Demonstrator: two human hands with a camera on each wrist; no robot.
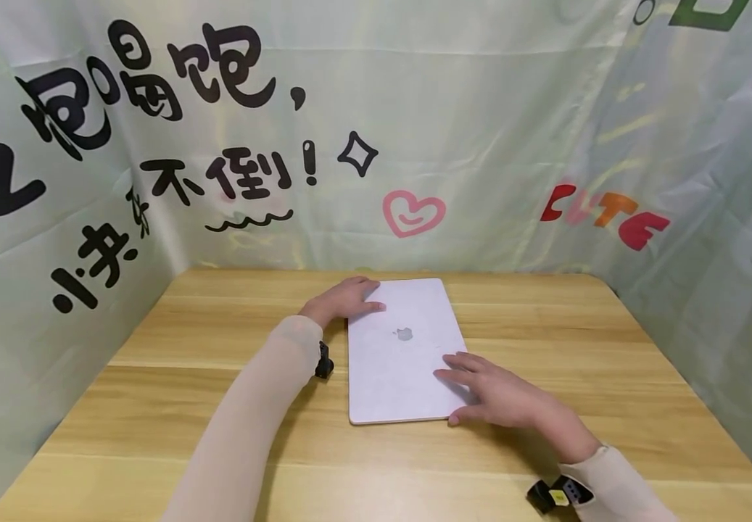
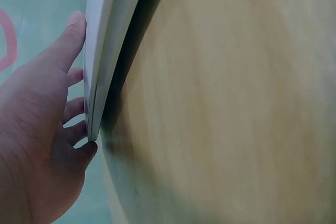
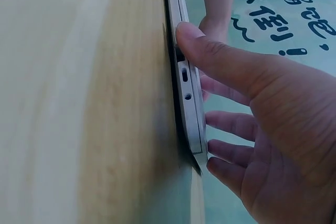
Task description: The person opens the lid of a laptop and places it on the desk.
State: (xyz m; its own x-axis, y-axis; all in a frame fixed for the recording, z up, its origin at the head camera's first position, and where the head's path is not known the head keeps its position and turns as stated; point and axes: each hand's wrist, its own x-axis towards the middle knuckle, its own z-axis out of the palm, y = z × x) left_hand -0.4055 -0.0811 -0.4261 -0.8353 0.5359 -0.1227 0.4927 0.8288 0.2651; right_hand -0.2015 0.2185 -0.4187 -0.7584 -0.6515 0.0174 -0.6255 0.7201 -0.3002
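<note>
A closed silver laptop (image 1: 395, 380) with a grey apple logo on its lid lies flat on the wooden table, one short side toward me. My left hand (image 1: 347, 298) rests at its far left corner, thumb and fingers extended over the lid. At the near right corner, my right hand (image 1: 505, 394) has its fingers spread on the lid and its thumb by the near edge. The right wrist view shows that thumb against the laptop's side (image 3: 194, 124), which has a slot and a round port. In the left wrist view, the laptop's edge (image 2: 100, 77) meets the left fingertips.
The wooden table (image 1: 219, 406) extends around the laptop on all sides. A pale green curtain (image 1: 480, 130) with printed lettering and a pink heart hangs behind the table and along both sides. A small black camera is strapped at each wrist.
</note>
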